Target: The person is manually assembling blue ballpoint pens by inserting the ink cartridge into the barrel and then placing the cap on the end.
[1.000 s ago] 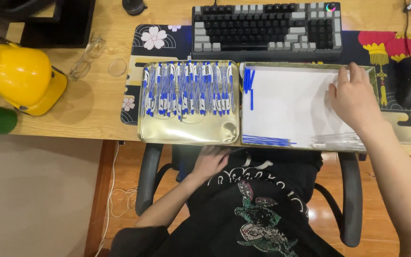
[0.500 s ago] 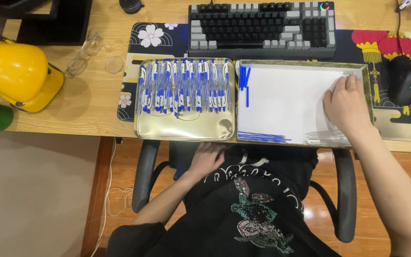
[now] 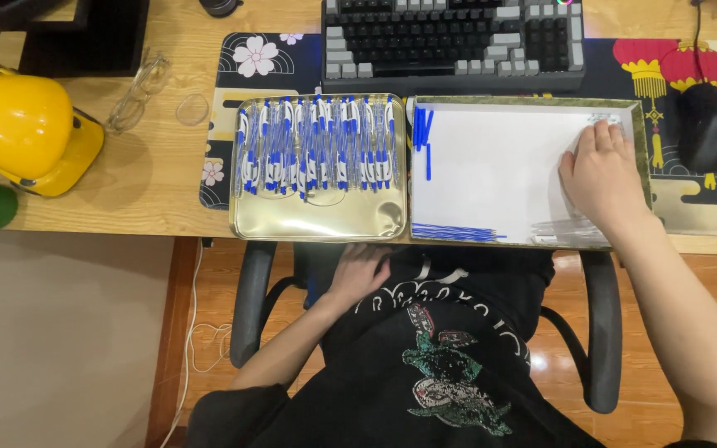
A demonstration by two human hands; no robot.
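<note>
I am pressing my right hand (image 3: 597, 176), fingers together and flat, on the clear pieces in the white tray (image 3: 491, 170) to gather them, while my left hand (image 3: 360, 270) is resting loosely curled in my lap.

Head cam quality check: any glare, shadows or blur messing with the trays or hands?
Head view: sharp overall, no motion blur on the right hand or left hand. Glare on the gold tray along its bare lower part; the white tray interior is near blown out. Soft shadow beside the yellow hard hat. Slight wide-angle bending at the desk edges.
</note>
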